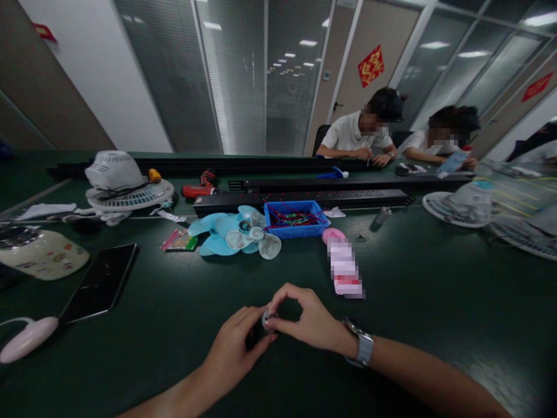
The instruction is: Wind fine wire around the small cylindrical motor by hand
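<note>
Low in the middle of the head view, a small round silver-grey part [268, 320] is held between my two hands above the green table. My left hand [237, 339] grips it from the left, thumb below and fingers above. From the right, my right hand [300, 316] pinches it between thumb and forefinger, with a watch on that wrist. My fingers cover much of the part, so its exact kind is unclear. Beyond my hands lie light-blue fan blades [226, 231] and a blue bin [298, 232] holding red wires and small green boards.
A pink strip-shaped object [344, 264], partly blurred, lies right of the bin. At left are a tablet [101, 283] and a cream appliance [47, 255]. Behind stand a red power drill [199, 188], long black rails [300, 199] and white fan parts [115, 171]. Two people sit across the table.
</note>
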A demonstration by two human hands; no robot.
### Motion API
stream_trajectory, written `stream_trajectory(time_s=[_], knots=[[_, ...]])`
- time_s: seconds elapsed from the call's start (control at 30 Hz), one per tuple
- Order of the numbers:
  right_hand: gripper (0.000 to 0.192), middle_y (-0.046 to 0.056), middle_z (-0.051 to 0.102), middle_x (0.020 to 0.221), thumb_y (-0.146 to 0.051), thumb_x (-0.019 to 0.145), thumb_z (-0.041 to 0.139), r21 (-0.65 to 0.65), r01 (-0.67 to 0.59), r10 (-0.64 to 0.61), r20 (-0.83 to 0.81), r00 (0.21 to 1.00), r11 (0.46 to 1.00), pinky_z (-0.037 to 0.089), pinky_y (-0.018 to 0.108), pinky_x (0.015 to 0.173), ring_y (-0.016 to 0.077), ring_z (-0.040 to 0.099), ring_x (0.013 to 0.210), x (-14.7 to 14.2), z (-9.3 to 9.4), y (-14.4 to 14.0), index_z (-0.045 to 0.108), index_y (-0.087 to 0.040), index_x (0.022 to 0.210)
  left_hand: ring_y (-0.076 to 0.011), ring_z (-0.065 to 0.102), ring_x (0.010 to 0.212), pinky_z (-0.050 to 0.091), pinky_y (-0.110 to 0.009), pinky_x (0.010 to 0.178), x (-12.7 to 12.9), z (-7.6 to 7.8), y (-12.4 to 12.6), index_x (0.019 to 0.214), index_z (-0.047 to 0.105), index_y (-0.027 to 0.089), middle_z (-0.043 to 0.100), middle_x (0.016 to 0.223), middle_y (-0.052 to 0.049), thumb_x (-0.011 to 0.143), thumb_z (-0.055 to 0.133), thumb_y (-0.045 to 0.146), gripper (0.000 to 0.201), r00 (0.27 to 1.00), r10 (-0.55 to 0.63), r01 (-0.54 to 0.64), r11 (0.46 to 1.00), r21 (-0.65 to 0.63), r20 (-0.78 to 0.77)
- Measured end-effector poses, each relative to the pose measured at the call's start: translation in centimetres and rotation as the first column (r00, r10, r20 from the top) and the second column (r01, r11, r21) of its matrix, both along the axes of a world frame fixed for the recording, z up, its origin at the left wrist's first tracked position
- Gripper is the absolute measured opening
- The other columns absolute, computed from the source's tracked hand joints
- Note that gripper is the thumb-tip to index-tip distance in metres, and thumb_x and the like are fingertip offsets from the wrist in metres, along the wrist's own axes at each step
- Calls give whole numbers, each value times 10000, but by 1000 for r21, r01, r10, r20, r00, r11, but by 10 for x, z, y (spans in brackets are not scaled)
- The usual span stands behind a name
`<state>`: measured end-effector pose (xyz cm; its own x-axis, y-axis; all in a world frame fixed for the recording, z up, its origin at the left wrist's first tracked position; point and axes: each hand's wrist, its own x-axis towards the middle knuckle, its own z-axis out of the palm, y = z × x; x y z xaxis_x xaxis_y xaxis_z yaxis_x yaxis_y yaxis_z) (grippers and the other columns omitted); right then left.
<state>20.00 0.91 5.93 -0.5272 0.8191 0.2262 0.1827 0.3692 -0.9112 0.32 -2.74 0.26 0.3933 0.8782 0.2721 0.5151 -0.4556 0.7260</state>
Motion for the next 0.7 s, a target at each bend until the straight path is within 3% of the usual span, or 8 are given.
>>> stream_trajectory(time_s=[0.33, 0.7], knots=[[148, 7, 721, 878, -156, 786, 767, 39, -5, 4, 25, 1000, 999, 539, 242, 793, 134, 701, 839, 3, 2, 0, 676, -167, 901, -231, 661, 849, 529, -325, 737, -1, -2, 0, 1144, 637, 235, 706, 973, -49, 880, 682, 173, 275, 1000, -6, 6, 1000, 4, -15], [162, 19, 722, 978, -157, 836, 718, 83, -134, 129, 66, 990, 987, 539, 253, 864, 134, 702, 926, 8, 5, 8, 676, -177, 992, -211, 649, 777, 523, -299, 686, 1, 2, 0, 1083, 655, 225, 699, 913, -42, 882, 669, 192, 204, 1000, 7, -7, 1000, 6, -2]])
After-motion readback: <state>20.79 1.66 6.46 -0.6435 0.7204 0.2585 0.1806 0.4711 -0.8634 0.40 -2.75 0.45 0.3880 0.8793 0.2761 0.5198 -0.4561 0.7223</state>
